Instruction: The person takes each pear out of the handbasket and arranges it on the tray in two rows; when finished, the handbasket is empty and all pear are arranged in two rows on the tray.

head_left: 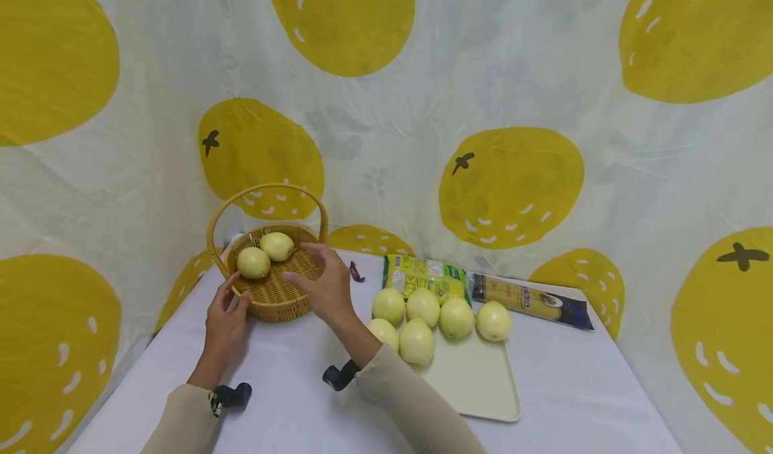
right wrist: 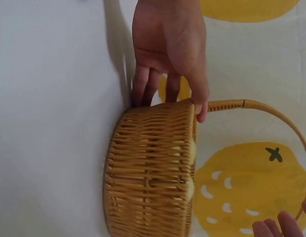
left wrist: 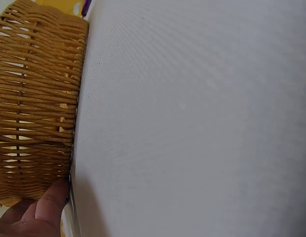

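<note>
Loading pale-yellow round fruits (head_left: 253,263) into the round tan wicker basket (head_left: 280,312) (two inside) looks underway, left hand (head_left: 225,321) bracing it, fingers spread, right hand (head_left: 329,285) empty, fingers apart, likely needing another fruit next.

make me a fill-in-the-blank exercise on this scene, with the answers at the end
1. The basket holds ____ fruits.
2. The hand farther from the tray is the ____ one.
3. In the head view, the long packet lies to the ____ of the yellow bag.
Answers: two; left; right
</note>
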The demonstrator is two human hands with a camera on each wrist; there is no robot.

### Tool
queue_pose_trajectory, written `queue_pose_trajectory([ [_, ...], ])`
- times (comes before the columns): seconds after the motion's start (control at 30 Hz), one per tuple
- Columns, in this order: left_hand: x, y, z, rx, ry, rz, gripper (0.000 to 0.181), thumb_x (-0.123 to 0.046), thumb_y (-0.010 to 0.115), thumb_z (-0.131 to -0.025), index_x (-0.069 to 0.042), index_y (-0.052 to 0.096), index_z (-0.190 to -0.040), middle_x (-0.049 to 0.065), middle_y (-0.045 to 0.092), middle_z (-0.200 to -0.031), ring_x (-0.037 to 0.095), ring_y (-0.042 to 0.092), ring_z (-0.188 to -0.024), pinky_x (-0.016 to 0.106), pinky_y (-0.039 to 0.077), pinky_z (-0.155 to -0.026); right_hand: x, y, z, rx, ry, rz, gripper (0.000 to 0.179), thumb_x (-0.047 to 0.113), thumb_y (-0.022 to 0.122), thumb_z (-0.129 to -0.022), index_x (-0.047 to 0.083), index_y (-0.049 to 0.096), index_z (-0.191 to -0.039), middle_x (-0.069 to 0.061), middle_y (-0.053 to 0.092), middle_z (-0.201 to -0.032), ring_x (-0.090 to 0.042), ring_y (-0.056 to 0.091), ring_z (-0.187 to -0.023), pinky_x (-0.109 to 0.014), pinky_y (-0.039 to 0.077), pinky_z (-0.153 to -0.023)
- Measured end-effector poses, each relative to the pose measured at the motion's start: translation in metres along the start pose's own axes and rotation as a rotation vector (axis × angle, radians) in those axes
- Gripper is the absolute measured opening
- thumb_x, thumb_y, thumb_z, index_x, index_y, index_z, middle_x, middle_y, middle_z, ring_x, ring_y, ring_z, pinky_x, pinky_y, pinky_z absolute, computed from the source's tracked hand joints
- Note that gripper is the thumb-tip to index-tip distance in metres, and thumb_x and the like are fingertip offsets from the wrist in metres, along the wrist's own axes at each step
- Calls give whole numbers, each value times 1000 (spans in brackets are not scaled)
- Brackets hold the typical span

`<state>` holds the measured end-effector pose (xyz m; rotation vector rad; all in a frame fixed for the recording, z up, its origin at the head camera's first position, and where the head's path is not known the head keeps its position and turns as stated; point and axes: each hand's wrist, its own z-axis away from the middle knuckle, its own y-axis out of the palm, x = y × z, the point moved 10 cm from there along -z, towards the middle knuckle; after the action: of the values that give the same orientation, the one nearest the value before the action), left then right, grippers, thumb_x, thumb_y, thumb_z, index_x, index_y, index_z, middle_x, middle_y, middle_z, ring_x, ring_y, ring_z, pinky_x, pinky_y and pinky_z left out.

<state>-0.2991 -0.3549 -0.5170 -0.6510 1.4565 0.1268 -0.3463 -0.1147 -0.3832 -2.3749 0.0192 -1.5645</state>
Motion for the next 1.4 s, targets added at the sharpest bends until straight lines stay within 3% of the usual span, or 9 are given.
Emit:
queue_pose_trajectory([
  [0.13,-2,0,0,-2,17,-3,61,-34,48,-113,-34,27,-170,9,14,-180,43,17,-165,63,27,-131,-10,16,-8,-12,15,-7,51,23,92,-84,23,71,-131,-2,71,-133,-19,67,-126,-40,62,-104],
  [0.37,-2,-1,-1,-11,31,-9,61,-33,49,-113,-32,28,-169,8,14,-180,44,18,-164,65,25,-131,-25,45,-22,-19,37,13,43,17,91,-85,20,74,-125,-3,75,-124,-17,69,-116,-22,60,-90],
  [0.5,-1,-1,-3,-14,31,-4,61,-33,50,-113,-33,28,-169,7,13,-180,43,17,-165,65,25,-132,-32,59,-30,-31,63,7,40,14,91,-85,19,76,-121,-7,78,-116,-16,71,-108,-17,58,-82],
  [0.73,-2,1,-2,-23,30,-9,61,-28,52,-113,-32,29,-169,7,16,-180,43,19,-164,65,26,-131,-45,81,-43,-36,88,7,35,10,91,-84,13,78,-117,-9,80,-107,-26,75,-104,-22,60,-81],
  [0.93,-1,0,-1,-27,28,-9,62,-28,51,-113,-31,28,-170,6,16,-180,43,18,-165,66,25,-131,-57,94,-54,-57,162,9,34,6,91,-82,15,80,-113,-7,79,-107,-22,75,-100,-23,61,-81],
  [1.13,0,0,-2,-33,27,-15,62,-24,52,-113,-30,29,-169,7,17,-180,43,18,-164,66,24,-131,-71,101,-63,-85,238,-46,33,0,91,-80,14,80,-108,-13,79,-108,-28,77,-98,-24,63,-73],
  [1.4,-4,-1,-3,-39,77,0,60,-23,53,-112,-24,33,-168,8,22,-178,43,22,-163,63,27,-131,-84,106,-66,-49,302,-9,40,-5,94,-74,7,80,-109,-16,80,-102,-10,70,-80,-29,63,-73],
])
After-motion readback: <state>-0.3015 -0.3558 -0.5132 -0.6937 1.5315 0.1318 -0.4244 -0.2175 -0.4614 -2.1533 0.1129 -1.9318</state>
